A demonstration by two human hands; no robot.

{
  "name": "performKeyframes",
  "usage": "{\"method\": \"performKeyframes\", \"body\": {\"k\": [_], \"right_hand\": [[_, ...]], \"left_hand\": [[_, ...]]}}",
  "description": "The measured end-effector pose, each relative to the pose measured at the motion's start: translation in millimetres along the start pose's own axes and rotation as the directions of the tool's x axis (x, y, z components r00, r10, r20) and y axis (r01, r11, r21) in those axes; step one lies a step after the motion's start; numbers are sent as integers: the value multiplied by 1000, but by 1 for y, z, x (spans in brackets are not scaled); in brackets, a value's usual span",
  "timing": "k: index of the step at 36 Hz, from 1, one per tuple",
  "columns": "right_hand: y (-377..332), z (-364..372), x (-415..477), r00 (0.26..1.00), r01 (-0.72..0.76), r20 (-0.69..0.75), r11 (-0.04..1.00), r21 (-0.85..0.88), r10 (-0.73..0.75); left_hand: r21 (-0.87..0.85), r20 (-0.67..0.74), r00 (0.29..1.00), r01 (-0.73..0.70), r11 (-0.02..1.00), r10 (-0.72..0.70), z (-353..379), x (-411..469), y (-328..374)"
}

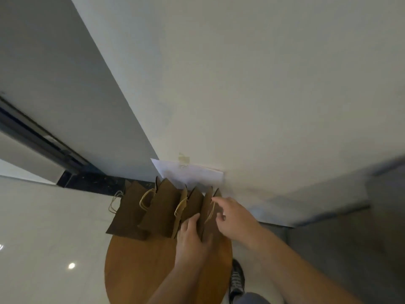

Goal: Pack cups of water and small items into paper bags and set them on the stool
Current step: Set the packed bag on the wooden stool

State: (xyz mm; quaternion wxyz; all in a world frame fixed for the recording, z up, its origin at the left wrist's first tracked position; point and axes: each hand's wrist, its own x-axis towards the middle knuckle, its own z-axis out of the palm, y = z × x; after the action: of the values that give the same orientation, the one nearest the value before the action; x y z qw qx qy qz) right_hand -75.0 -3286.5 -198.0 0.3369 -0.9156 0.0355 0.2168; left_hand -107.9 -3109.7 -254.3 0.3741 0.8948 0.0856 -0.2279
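Several brown paper bags point(163, 209) with tan twine handles stand in a row at the far edge of a round wooden stool point(140, 270), against the wall. My left hand point(190, 238) presses flat against the near side of the rightmost bag point(208, 210). My right hand point(235, 216) reaches over that bag's top, its fingers pinching the twine handle at the bag's rim. What the bags contain is hidden.
A white sheet of paper point(192, 174) is taped to the pale wall just behind the bags. Glossy light floor lies to the left, with a dark baseboard and sliding-door track point(43, 139). My shoe point(236, 279) stands right of the stool.
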Motion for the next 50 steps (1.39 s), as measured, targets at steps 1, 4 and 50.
{"method": "performKeyframes", "body": {"k": [1, 4, 50], "right_hand": [[-3, 2, -6, 1000, -7, -25, 1000, -15, 7], [-16, 5, -33, 994, -28, -111, 998, -49, 22], [257, 113, -728, 531, -558, -338, 621, 551, 777]], "left_hand": [[-32, 7, 999, -47, 998, 47, -10, -7, 2], [-86, 32, 980, -195, 977, 198, -41, -31, 8], [53, 663, 609, -618, 784, 435, 295, -517, 92]]}}
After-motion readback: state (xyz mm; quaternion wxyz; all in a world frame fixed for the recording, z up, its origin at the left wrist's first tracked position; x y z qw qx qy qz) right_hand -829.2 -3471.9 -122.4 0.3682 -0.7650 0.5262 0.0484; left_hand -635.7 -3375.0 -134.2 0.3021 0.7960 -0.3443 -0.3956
